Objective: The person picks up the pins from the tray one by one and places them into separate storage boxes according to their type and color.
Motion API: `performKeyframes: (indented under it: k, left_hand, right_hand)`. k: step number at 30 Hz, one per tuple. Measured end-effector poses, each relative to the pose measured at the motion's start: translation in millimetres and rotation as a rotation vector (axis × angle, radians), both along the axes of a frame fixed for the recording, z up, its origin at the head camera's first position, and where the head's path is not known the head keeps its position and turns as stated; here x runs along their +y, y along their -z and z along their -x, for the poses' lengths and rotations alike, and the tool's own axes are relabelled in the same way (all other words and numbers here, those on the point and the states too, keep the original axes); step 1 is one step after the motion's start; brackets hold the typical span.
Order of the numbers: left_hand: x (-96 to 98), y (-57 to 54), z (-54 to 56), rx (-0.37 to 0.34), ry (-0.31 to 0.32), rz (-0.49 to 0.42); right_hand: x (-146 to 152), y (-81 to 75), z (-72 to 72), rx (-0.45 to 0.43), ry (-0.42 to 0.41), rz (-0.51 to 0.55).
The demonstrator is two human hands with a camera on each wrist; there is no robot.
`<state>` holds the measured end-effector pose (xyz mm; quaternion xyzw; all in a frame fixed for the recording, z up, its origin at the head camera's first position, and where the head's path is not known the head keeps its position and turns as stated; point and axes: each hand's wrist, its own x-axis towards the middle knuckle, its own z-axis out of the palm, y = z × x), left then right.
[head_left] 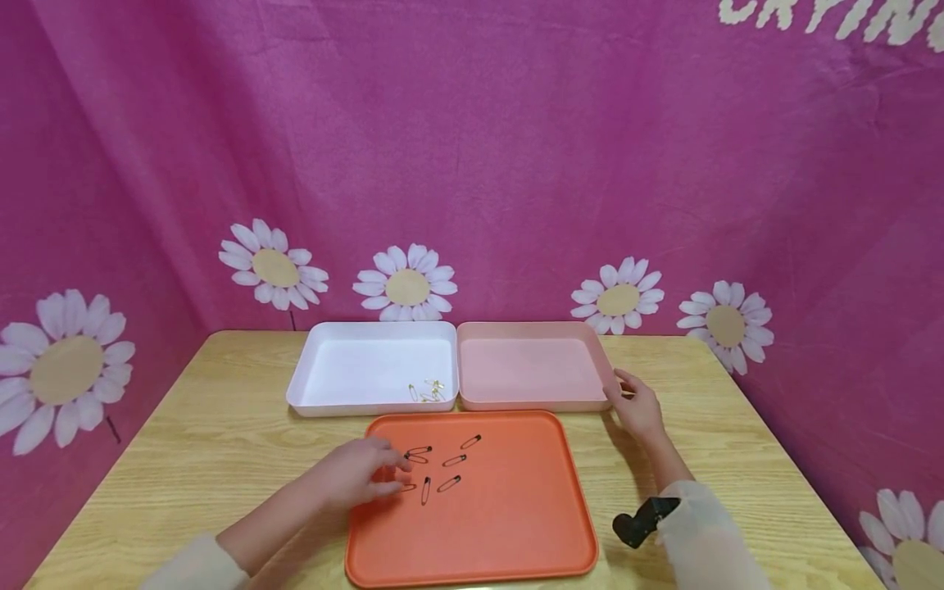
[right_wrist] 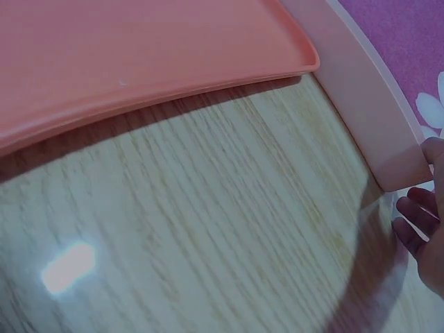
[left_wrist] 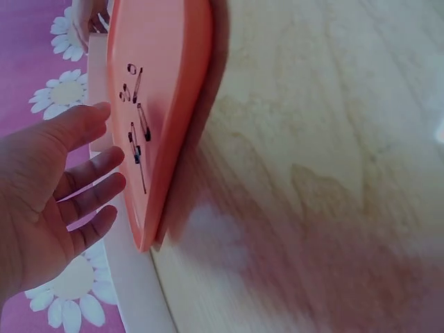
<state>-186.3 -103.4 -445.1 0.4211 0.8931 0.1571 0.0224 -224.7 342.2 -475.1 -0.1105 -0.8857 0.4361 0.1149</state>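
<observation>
My left hand (head_left: 361, 473) hovers over the left side of an orange tray (head_left: 509, 524), its fingers spread and loosely bent. Several black safety pins (head_left: 449, 483) lie scattered on that tray, and the fingertips hang close by them. The left wrist view shows the left hand (left_wrist: 62, 187) with nothing in its grasp. At the front right corner of a pink tray (head_left: 531, 360), my right hand (head_left: 640, 410) rests with its thumb against the rim. In the right wrist view, the other fingers (right_wrist: 409, 236) are relaxed beside the corner; the right hand is partly cut off.
A white tray (head_left: 369, 360) stands left of the pink one, side against side, with several gold safety pins (head_left: 431, 392) in its front right corner. Wooden tabletop (head_left: 221, 410) surrounds the trays. A pink curtain (head_left: 472, 164) with daisies hangs behind the table.
</observation>
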Motion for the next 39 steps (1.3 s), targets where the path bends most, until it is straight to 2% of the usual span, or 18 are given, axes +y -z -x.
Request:
performKeyframes:
  k: [6,13,18,21,24,28,34,39]
  left_hand:
    - [-1.2,-0.9,-4.2,-0.024,-0.005,0.053]
    - [-4.9,5.0,-3.4,0.055,-0.004,0.103]
    - [-3.9,8.6,-1.8,0.089,-0.002,0.096]
    - [-1.7,8.5,-1.4,0.087,-0.018,0.099]
    - [0.9,7.2,-1.2,0.04,-0.055,0.096]
    - [3.9,7.7,-0.4,-0.058,-0.11,0.076]
    - [7.0,8.5,0.3,-0.174,-0.15,0.039]
    - [11.1,0.3,3.7,-0.239,-0.186,-0.003]
  right_hand:
    - [-1,3.7,0.2,0.014,0.037,0.037]
    - [0,8.2,0.4,0.023,0.057,0.081]
    - [-1,10.1,1.2,0.043,0.079,0.102]
    - [-2,10.5,1.1,0.047,0.09,0.112]
    - [-2,10.9,1.4,0.046,0.095,0.121]
    - [-2,12.2,1.8,0.053,0.1,0.136]
    - [-2,13.7,2.3,0.063,0.102,0.141]
    - [-2,13.5,1.9,0.06,0.101,0.154]
